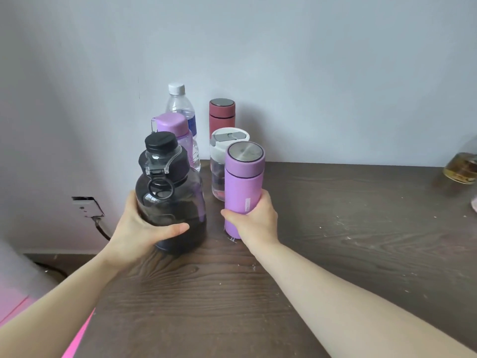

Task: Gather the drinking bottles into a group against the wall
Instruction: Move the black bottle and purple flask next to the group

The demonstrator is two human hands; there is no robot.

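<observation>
Left hand (144, 228): wrapped around the lower belly of the dark smoky jug (170, 200), thumb across its front, fingers hidden behind. Right hand (254, 220): closed around the lower part of the lilac flask (244, 187), fingertips curling round its left side.

Both held bottles upright, long axis vertical, caps up; jug's black screw cap (161, 142) and loop handle facing the camera, flask's steel lid disc (245, 151) tipped slightly this way. Jug at the left edge of the dark wooden table (335, 241), flask just beside it to the right, a narrow gap between; whether either base touches the tabletop, impossible to tell.

Behind them, four more bottles, all upright, close to the pale wall (309, 73): clear bottle with white flip lid (222, 161) just behind the flask; purple-capped bottle (171, 127) just behind the jug; clear water bottle with white cap (180, 104) and dark red flask (222, 113) furthest back. Six bottles in all: two flasks, one jug, three others.

Far right, well apart: a glass jar (462, 167) with amber contents, cut off by the edge. Low on the left wall: one socket (86, 206) with a cable.
</observation>
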